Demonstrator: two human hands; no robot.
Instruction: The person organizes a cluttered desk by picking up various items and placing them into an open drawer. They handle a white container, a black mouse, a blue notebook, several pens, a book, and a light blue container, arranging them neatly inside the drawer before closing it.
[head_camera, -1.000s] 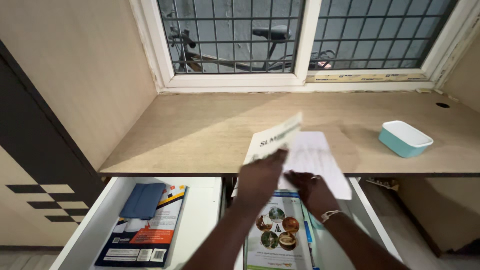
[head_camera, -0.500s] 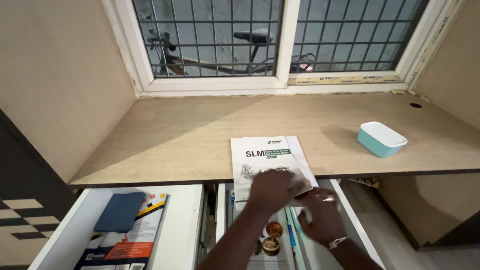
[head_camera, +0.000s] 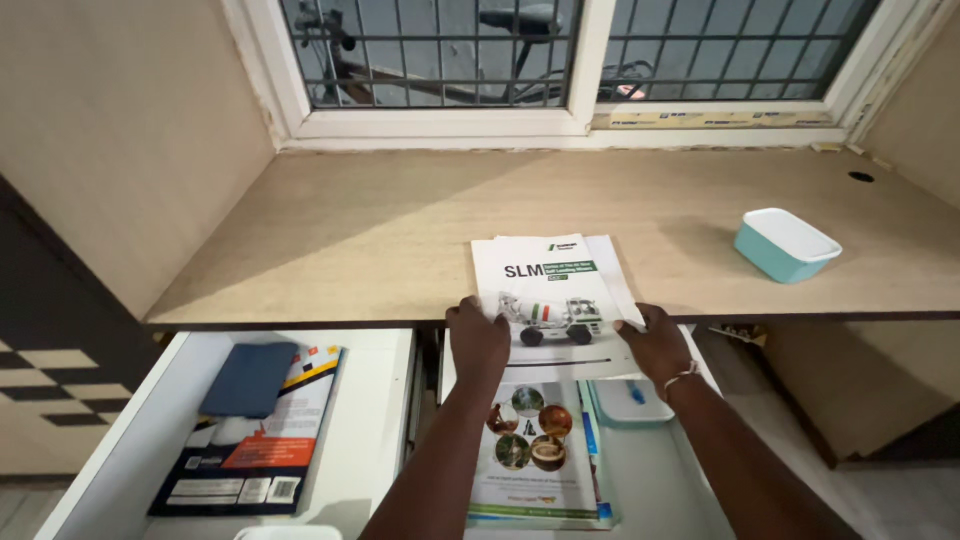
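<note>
wooden desk (head_camera: 350, 230) | barred window (head_camera: 560, 50) | beige wall (head_camera: 120, 130)

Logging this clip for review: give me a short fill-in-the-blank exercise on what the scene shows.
1. Both hands, left hand and right hand, hold the sides of a ____ that shows a mixer truck.
2. The teal box sits on the ____ side of the desk.
3. The blue pouch lies in the ____ drawer.

Missing words: brochure; right; left
</note>
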